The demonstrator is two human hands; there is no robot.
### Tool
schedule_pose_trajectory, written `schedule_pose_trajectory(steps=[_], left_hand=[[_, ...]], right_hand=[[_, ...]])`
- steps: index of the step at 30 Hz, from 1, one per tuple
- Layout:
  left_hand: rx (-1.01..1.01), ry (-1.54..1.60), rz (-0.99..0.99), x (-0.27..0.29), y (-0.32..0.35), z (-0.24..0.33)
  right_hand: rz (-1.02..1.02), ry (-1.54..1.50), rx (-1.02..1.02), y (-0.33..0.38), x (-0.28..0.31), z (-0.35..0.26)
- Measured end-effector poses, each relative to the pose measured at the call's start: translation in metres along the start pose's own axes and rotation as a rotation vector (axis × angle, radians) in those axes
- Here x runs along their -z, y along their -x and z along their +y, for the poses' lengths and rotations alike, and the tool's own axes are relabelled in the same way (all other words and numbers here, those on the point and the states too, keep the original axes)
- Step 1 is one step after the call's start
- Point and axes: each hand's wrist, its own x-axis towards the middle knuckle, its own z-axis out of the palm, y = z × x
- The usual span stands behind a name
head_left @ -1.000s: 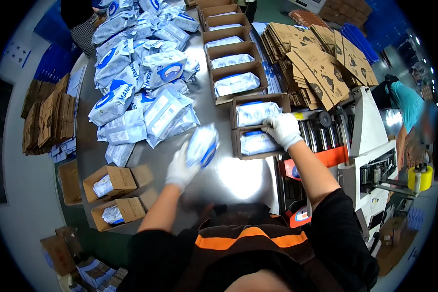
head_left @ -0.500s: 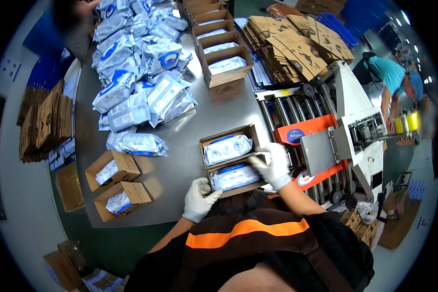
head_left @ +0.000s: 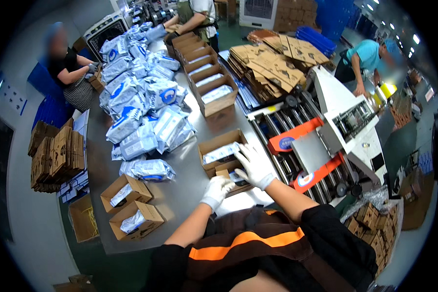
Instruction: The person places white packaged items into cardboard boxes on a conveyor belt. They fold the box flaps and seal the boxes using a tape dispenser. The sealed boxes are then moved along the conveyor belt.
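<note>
On the steel table (head_left: 177,194), an open box (head_left: 224,172) holding a packet (head_left: 238,178) sits beside another box (head_left: 220,139). The left hand (head_left: 217,191) curls at its left edge, gripping or not I can't tell; the right hand (head_left: 254,166) spreads wide over it.

Before me on the table (head_left: 182,194) stand two boxes (head_left: 217,142), the nearer between my left hand (head_left: 217,191) and right hand (head_left: 254,168). Packs (head_left: 148,104) heap leftward, two more boxes (head_left: 145,223) this side of them; behind, a box row (head_left: 221,106); right, a machine (head_left: 310,150), flat cartons (head_left: 270,62) beyond.
</note>
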Motion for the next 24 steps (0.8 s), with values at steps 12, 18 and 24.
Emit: schedule_pose_trajectory(steps=[12, 18, 24], left_hand=[[0.651, 0.54, 0.136, -0.053, -0.003, 0.006], [0.545, 0.435, -0.004, -0.068, -0.026, 0.002], [0.513, 0.367, -0.066, -0.069, -0.015, -0.024]], right_hand=[[-0.08, 0.051, -0.165, 0.067, -0.008, -0.006], [0.042, -0.119, -0.023, 0.042, 0.004, 0.065], [-0.017, -0.765, -0.522, 0.081, 0.034, 0.094]])
